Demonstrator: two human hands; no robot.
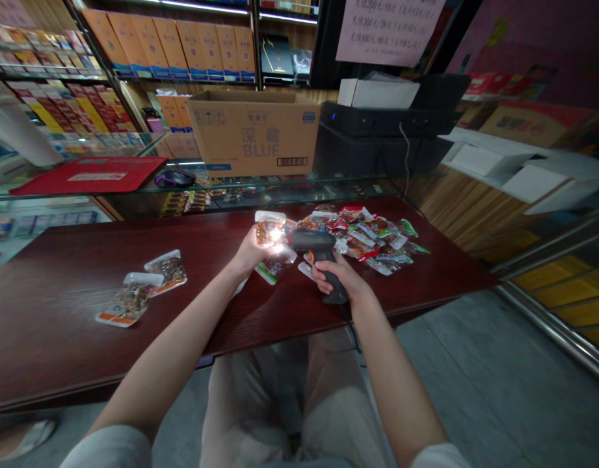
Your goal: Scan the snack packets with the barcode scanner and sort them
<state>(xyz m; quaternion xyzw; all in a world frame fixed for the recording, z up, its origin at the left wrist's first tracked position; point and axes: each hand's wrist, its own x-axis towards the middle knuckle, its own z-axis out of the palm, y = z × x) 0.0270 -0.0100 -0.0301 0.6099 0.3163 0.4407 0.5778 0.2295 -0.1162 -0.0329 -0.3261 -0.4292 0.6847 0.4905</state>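
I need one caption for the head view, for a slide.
The right hand points a black scanner at a brightly lit packet in the left hand, over a dark red table.

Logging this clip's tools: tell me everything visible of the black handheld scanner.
The handheld scanner looks like dull black plastic: a thick head over a pistol grip, with a dark cable below its base. The right hand grips it above the table, its head pointing toward the brightly lit packet in the left hand; whether they touch is unclear.
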